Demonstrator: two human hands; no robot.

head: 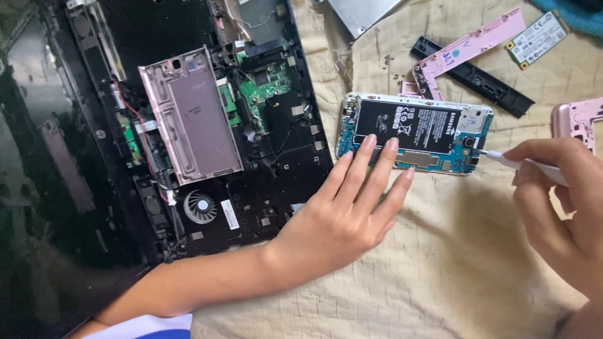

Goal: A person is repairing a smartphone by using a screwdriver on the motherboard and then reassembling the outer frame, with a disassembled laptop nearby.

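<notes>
At far left an opened black laptop base lies with its fan and green boards exposed, a pink phone back cover resting on it. On the beige quilted cloth, the left hand lies flat, fingers spread, fingertips pressing the lower edge of an opened phone with its black battery showing. The right hand pinches a white tool, its tip touching the phone's right end. Pink frame pieces lie above.
</notes>
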